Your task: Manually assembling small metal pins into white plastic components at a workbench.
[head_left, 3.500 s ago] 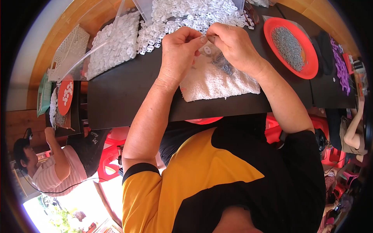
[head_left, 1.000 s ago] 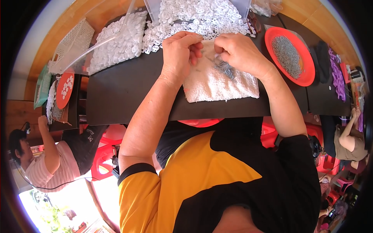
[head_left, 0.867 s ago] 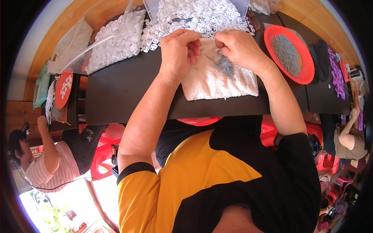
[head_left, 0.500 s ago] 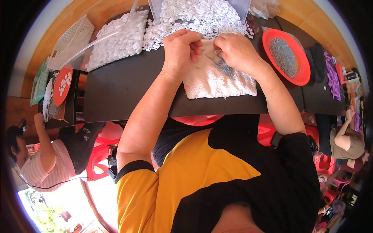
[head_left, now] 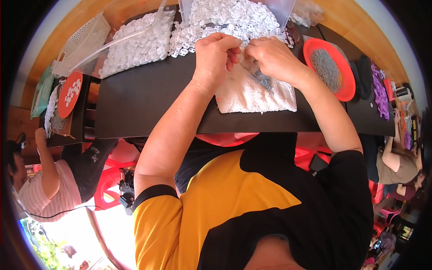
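Note:
My left hand [head_left: 214, 55] is raised over the upper left of a cream cloth [head_left: 252, 101], thumb and forefinger pinched together, other fingers curled. Close beside it, my right hand [head_left: 273, 57] is also closed, fingers bent downward above the cloth. Whatever either pinch holds is too small or hidden to make out. Under the right hand, a small heap of thin grey metal pins, perhaps nails [head_left: 261, 81], lies on the cloth. Just beyond both hands spreads a pile of small white plastic pieces with holes [head_left: 182, 42], spilling from a clear bin [head_left: 288, 14].
A red oval dish [head_left: 347, 87] of grey pins stands at the right, near purple pieces [head_left: 380, 96]. At the left lie a bag of white pieces [head_left: 135, 47] and a red plate [head_left: 63, 108]. Other people sit at both sides of the dark table [head_left: 148, 103].
My two hands have come slightly closer together above the cloth, both still pinched. The whole view has shifted a little. At the right, another person's arms have moved.

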`<state>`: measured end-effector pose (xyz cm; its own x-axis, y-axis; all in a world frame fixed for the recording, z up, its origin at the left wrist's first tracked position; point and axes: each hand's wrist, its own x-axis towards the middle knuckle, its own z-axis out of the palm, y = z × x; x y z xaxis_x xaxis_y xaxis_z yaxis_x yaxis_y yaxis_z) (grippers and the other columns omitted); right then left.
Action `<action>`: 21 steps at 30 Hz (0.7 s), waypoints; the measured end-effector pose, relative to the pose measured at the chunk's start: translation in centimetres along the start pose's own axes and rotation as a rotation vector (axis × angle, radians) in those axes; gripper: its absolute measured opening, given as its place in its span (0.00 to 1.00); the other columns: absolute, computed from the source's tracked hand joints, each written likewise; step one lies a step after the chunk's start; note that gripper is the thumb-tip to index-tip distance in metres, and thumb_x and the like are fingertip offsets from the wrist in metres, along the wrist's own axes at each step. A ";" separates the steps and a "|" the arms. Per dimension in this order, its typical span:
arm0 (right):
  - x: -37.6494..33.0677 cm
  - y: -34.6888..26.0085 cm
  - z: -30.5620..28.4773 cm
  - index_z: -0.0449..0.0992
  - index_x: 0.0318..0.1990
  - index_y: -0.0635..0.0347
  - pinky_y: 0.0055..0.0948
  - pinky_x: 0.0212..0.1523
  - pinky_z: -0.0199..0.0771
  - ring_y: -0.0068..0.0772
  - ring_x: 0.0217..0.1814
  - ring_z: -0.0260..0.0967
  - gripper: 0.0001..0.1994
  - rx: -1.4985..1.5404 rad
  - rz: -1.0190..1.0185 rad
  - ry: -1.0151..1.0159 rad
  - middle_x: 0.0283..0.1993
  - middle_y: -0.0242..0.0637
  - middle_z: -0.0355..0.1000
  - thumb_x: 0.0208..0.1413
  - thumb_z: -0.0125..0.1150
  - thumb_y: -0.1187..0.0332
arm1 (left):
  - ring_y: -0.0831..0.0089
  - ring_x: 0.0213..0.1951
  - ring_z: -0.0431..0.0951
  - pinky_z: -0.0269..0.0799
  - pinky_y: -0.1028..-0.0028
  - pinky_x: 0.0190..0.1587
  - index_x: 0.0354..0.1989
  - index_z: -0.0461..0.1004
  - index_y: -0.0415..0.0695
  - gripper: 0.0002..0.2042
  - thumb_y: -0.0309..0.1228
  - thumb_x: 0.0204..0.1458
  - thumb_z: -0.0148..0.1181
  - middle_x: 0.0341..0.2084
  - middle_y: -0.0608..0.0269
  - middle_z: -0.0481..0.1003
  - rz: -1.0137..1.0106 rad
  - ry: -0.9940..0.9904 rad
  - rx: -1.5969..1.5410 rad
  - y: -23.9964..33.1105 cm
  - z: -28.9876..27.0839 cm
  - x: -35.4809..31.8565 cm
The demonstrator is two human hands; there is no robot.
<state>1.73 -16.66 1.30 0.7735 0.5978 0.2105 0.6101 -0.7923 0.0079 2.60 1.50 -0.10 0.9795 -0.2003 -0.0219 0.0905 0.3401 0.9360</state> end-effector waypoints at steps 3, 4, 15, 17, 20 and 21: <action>-0.2 0.3 0.8 0.75 0.34 0.60 0.39 0.40 0.71 0.44 0.41 0.72 0.08 0.064 -0.027 0.151 0.36 0.39 0.73 0.44 0.56 0.77 | 0.74 0.17 0.70 0.61 0.76 0.16 0.26 0.74 0.34 0.04 0.24 0.46 0.60 0.19 0.59 0.74 0.006 0.016 -0.023 0.1 0.2 0.0; -0.3 0.4 1.0 0.75 0.34 0.60 0.39 0.40 0.71 0.44 0.41 0.72 0.07 0.072 -0.037 0.246 0.35 0.39 0.74 0.45 0.56 0.76 | 0.76 0.16 0.69 0.60 0.77 0.15 0.24 0.74 0.34 0.03 0.22 0.45 0.59 0.18 0.59 0.73 0.016 0.034 -0.043 0.1 0.2 0.0; -1.1 0.1 1.7 0.75 0.31 0.58 0.39 0.43 0.68 0.41 0.42 0.70 0.03 -0.051 0.049 0.142 0.34 0.36 0.71 0.48 0.59 0.73 | 0.73 0.19 0.71 0.61 0.75 0.18 0.30 0.76 0.34 0.06 0.26 0.47 0.60 0.21 0.58 0.74 0.005 0.020 0.017 0.2 0.0 -0.2; -1.1 -0.3 2.0 0.77 0.30 0.58 0.41 0.45 0.66 0.42 0.44 0.71 0.04 -0.032 0.072 0.131 0.36 0.38 0.73 0.48 0.58 0.69 | 0.73 0.19 0.71 0.61 0.76 0.19 0.30 0.76 0.34 0.06 0.26 0.48 0.60 0.21 0.58 0.74 0.005 0.015 0.016 0.2 0.2 -0.1; -1.1 -0.7 1.9 0.75 0.30 0.58 0.36 0.42 0.67 0.40 0.40 0.70 0.03 -0.051 0.017 0.189 0.35 0.36 0.72 0.47 0.61 0.72 | 0.75 0.17 0.71 0.62 0.77 0.16 0.25 0.74 0.34 0.04 0.22 0.46 0.60 0.20 0.58 0.74 0.004 0.036 -0.026 0.2 0.4 -0.2; -1.0 -0.6 1.6 0.75 0.30 0.58 0.36 0.42 0.67 0.40 0.40 0.70 0.03 -0.048 0.017 0.194 0.35 0.36 0.72 0.47 0.61 0.72 | 0.75 0.17 0.71 0.62 0.77 0.16 0.25 0.74 0.33 0.04 0.22 0.46 0.60 0.20 0.57 0.74 0.006 0.046 -0.030 0.2 0.3 -0.2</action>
<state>0.84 -16.55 -0.43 0.7332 0.5533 0.3954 0.5849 -0.8097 0.0484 2.36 1.30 0.24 0.9873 -0.1554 -0.0329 0.0888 0.3685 0.9254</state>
